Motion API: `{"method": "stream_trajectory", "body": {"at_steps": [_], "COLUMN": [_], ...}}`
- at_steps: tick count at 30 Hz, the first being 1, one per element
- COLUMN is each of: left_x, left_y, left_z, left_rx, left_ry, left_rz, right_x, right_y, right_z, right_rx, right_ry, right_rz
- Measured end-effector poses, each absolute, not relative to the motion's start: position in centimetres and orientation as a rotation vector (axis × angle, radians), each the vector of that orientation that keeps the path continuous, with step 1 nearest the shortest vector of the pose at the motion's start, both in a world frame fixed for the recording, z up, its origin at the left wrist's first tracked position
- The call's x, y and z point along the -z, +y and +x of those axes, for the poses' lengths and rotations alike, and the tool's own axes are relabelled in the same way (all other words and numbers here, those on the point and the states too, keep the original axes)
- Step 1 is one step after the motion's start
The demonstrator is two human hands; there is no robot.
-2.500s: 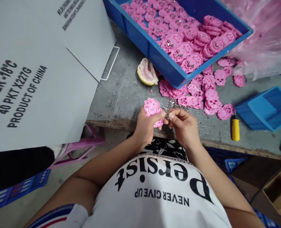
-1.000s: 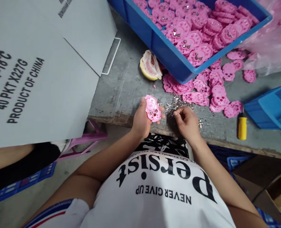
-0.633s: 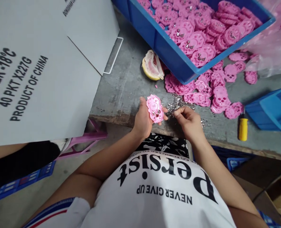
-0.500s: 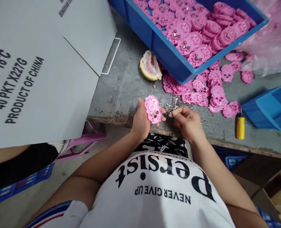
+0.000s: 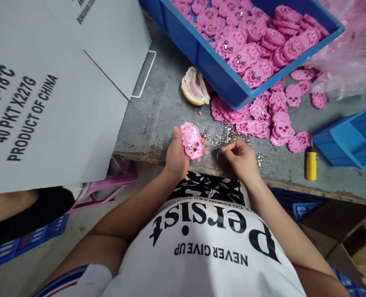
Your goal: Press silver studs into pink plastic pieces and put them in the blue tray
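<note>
My left hand holds a pink plastic toy part at the table's near edge, its inner side with small metal pieces facing up. My right hand is just to the right, fingers pinched at the edge of a scatter of tiny silver metal pieces on the table; what the pinch holds is too small to make out. More pink parts lie loose beyond the metal pieces.
A blue bin full of pink parts stands at the back. A pomelo wedge lies by it. A yellow-handled screwdriver and a blue tray are at right. Grey cardboard covers the left. Another person's arm shows below it.
My right hand left the pink part, dropped to the silver pieces and stayed pinched there. My left hand turned the part face up and shifted slightly left.
</note>
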State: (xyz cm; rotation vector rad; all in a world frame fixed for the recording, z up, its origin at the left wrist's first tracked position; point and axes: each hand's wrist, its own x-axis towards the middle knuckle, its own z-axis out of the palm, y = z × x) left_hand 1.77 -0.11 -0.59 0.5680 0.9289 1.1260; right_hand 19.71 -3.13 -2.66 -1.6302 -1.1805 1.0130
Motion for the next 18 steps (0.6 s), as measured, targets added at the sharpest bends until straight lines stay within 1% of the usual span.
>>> {"method": "stream_trajectory", "body": {"at_steps": [5,8,13,18], "left_x": [2.1,2.9,3.3,3.6], "left_y": [0.0,-0.3,-0.5,0.1], "left_z": [-0.3,-0.9,-1.2,-1.1], "left_rx": [-1.155,-1.144,-1.102,-1.044], "left_ry": [1.004,1.048,1.111,1.116], "left_rz": [0.644,0.707,0.731,0.727], "right_x": [3.9,4.0,4.0,4.2], "right_y": [-4.1,-3.8,-2.4,-0.9], "right_z": [19.4,19.0,18.9,18.1], "right_rx": [-0.520,-0.366,-0.155,-0.058], "right_ry": [-1.757,-1.927,-2.096,-2.376], "right_rz": [-1.919,-1.976,-1.742,-1.481]}}
